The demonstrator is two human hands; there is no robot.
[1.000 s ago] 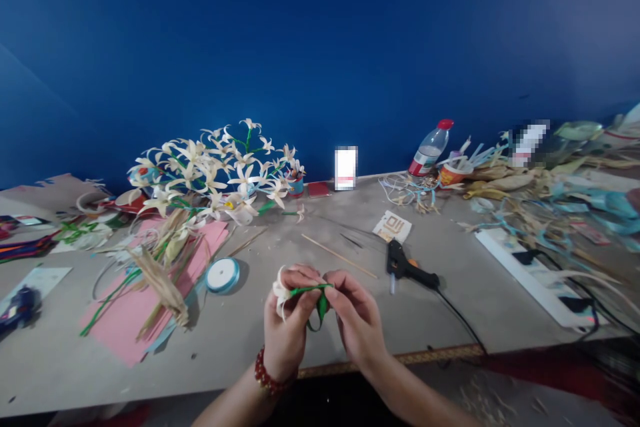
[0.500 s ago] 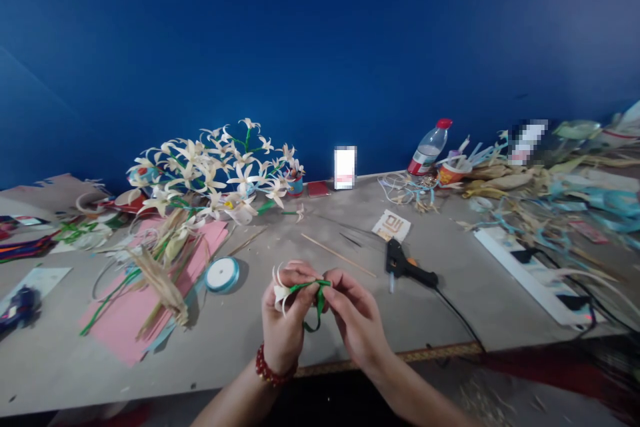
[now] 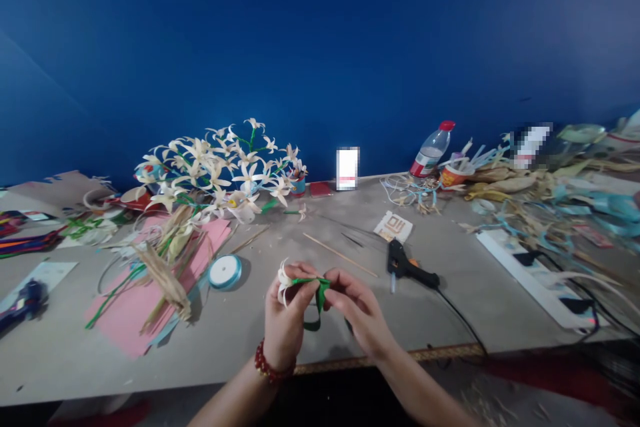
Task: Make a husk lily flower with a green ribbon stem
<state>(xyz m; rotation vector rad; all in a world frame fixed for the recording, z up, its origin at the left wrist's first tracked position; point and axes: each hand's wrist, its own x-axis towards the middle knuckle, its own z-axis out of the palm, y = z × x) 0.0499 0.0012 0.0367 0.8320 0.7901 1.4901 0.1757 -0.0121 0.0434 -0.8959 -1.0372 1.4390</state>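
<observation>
Near the table's front edge, my left hand (image 3: 286,320) is closed around a white artificial flower (image 3: 283,278) with a green stem. The white petals stick out on the left of my fingers. My right hand (image 3: 357,310) pinches a green tape (image 3: 321,297) at the right end of the stem. A loop of this tape hangs down between my hands. The fingertips of both hands nearly meet at the stem. A red bead bracelet (image 3: 273,363) circles my left wrist.
A black glue gun (image 3: 410,268) lies right of my hands, its cord running off the front edge. A ribbon spool (image 3: 225,271) and pink paper (image 3: 127,320) lie left. Many white flowers (image 3: 215,170) stand behind. A power strip (image 3: 530,280) and bottle (image 3: 433,153) are right.
The right fingers have opened slightly from their tighter pinch, and more of the green tape shows between the hands. The whole view has shifted slightly.
</observation>
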